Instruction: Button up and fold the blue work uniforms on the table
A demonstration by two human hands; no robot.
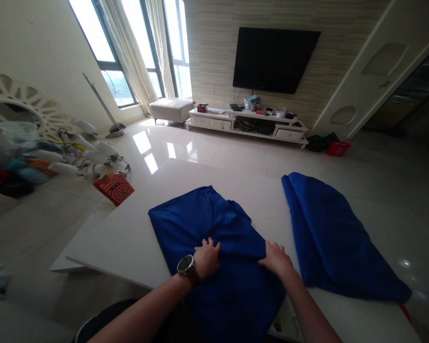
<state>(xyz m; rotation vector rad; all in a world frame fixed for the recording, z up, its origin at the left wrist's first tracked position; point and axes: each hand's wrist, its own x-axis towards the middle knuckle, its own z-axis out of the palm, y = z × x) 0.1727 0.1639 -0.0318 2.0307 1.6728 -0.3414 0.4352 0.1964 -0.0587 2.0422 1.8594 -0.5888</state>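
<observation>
A blue cloth garment (232, 286), creased near its far end, is spread over the white table (128, 252) and hangs down at the near edge. My left hand (206, 257), a watch (186, 264) on its wrist, lies on the middle of it with fingers spread. At the garment's right edge rests my right hand (277, 258), its thumb on the cloth and apart from the other fingers. A second piece of blue cloth (329, 233), folded over, lies to the right on the table. What kind of garment each is cannot be made out.
A red bag (114, 188) stands on the floor beyond the table's left side, near a pile of bags and white objects (64, 152). Across the room are a low white cabinet (210, 122), a padded bench (171, 110) and a wall television (275, 59).
</observation>
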